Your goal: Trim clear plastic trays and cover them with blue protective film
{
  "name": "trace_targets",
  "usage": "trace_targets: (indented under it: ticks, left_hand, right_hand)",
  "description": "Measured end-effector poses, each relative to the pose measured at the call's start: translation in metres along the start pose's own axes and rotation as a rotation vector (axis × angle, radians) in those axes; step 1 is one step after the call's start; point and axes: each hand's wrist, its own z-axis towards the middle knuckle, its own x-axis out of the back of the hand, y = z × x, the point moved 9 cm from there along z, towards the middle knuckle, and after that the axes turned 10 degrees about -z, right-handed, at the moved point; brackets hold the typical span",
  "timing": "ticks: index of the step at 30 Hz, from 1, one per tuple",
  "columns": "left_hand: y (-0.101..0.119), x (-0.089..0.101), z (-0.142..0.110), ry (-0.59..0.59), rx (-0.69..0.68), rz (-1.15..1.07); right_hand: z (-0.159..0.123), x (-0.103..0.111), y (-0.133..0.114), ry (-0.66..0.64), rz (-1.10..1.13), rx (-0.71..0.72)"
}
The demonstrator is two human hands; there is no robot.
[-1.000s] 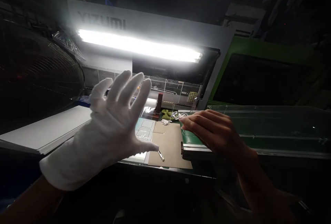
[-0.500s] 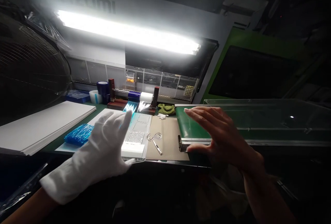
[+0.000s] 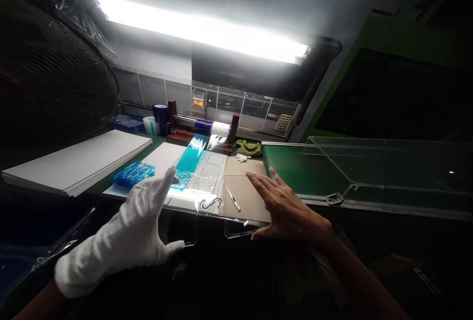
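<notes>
Our gloved left hand (image 3: 138,229) and bare right hand (image 3: 290,209) each grip one side of the clear S-linked plastic molding (image 3: 211,205), which spans between them near the workbench's (image 3: 158,142) front edge.

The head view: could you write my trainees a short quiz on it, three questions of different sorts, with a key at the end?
1. Multiple choice: What shape is the clear link between the left hand and the right hand?
A) a closed ring
B) an S-curve
C) a straight bar

2. True or false: The right hand wears a white glove.

3. Fill in the blank: The knife lies on the ____ board.

Key:
1. B.
2. False; the right hand is bare, and the left one is gloved.
3. Brown.
</notes>
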Motion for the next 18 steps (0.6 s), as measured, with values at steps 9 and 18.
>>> trace_targets:
  ticks: [9, 18]
  left_hand:
    - [0.011, -0.060, -0.021, 0.029, 0.252, -0.845]
    - [-0.019, -0.070, 0.007, -0.454, 0.241, 0.160]
  right_hand:
    - [-0.006, -0.074, -0.014, -0.088, 0.531, -0.011]
    - [0.018, -0.020, -0.014, -0.059, -0.102, 0.006]
